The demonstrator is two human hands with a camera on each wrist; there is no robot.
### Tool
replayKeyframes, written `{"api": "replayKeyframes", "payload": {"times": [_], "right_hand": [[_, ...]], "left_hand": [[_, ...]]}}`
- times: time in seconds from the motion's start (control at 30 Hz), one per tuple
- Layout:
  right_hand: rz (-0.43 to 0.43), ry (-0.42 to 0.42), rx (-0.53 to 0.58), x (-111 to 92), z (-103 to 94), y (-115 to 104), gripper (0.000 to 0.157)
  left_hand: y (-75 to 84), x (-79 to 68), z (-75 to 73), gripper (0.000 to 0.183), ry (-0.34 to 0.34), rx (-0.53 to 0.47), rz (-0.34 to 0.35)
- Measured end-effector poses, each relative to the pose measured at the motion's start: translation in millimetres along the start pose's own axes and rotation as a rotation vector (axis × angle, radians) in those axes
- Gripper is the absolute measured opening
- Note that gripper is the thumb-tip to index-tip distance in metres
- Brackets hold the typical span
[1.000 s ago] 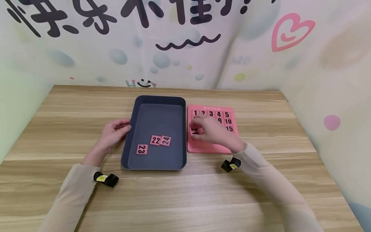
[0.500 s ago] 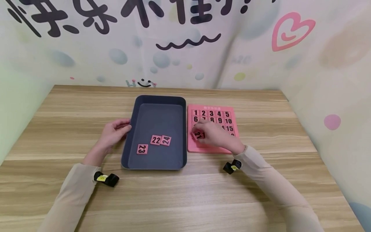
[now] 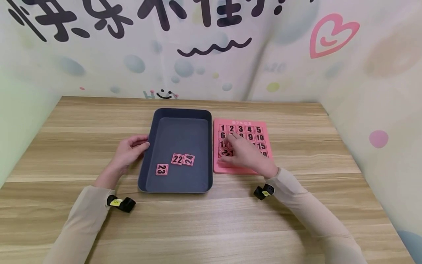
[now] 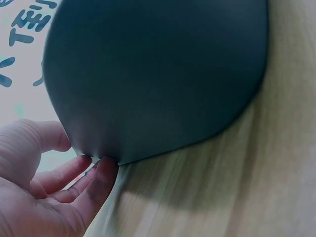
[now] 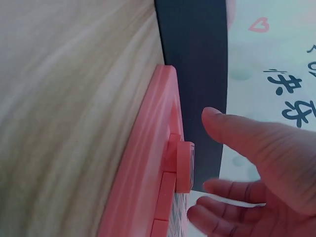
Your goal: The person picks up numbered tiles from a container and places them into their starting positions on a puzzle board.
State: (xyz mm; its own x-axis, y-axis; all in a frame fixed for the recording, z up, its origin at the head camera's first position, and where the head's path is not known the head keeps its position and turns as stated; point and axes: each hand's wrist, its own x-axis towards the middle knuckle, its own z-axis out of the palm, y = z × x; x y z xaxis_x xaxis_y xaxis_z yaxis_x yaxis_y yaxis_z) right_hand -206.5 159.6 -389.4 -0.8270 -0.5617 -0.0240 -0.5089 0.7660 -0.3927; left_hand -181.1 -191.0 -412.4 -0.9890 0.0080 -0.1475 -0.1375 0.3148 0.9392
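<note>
My left hand (image 3: 131, 149) touches the left side of a dark grey tray (image 3: 174, 134). Its thumb and fingertips meet the tray's outer wall (image 4: 163, 74) in the left wrist view. Over the lower left of a pink number puzzle board (image 3: 239, 171) is my right hand (image 3: 245, 152). Beneath its fingers the 21 tile (image 3: 224, 152) lies askew on the board. From the right wrist, this pink tile (image 5: 185, 167) stands proud of the tiles around it, and the thumb and fingers are spread apart from it. The hand covers part of the middle rows.
In the tray lie a 22 tile (image 3: 177, 159), a 24 tile (image 3: 188, 160) touching it, and a 23 tile (image 3: 162, 169) turned sideways. Tray and board stand side by side on the wooden table (image 3: 204, 227). A printed cloth wall (image 3: 211, 73) rises behind.
The right hand has shifted slightly right and down, its fingers parting from the 21 tile, which now lies tilted on the lower left of the board. The left hand and tray stay put.
</note>
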Motion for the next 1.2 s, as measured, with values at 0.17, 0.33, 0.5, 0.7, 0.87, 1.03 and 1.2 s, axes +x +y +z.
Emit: {"api": "replayKeyframes", "payload": {"times": [0.17, 0.33, 0.5, 0.7, 0.87, 1.03, 1.2], "right_hand": [[0.073, 0.002, 0.028, -1.2, 2.5, -1.2, 0.036], [0.059, 0.010, 0.020, -1.1, 4.5, 0.4, 0.026], [0.043, -0.021, 0.047, -2.2, 2.7, 0.2, 0.026], [-0.004, -0.073, 0.092, -7.2, -0.4, -4.8, 0.024], [0.015, -0.093, 0.056, -9.2, 0.0, -7.4, 0.022], [0.044, -0.099, 0.055, -9.5, 0.1, -9.0, 0.021], [0.074, -0.094, 0.066, -9.8, 1.3, -14.9, 0.017]], "left_hand": [[-1.6, 0.1, 0.1, 0.043, 0.004, -0.026, 0.016], [-3.2, 1.4, 0.7, 0.043, 0.005, -0.040, 0.022], [-3.1, 1.8, 0.5, 0.042, 0.003, -0.035, 0.020], [-3.1, 0.7, 0.1, 0.043, 0.003, -0.032, 0.022], [-2.9, 0.3, 0.0, 0.042, 0.004, -0.009, 0.023], [-2.7, 1.0, -0.4, 0.042, 0.004, 0.000, 0.022], [-2.8, 1.1, -0.8, 0.042, 0.004, -0.016, 0.022]]}}
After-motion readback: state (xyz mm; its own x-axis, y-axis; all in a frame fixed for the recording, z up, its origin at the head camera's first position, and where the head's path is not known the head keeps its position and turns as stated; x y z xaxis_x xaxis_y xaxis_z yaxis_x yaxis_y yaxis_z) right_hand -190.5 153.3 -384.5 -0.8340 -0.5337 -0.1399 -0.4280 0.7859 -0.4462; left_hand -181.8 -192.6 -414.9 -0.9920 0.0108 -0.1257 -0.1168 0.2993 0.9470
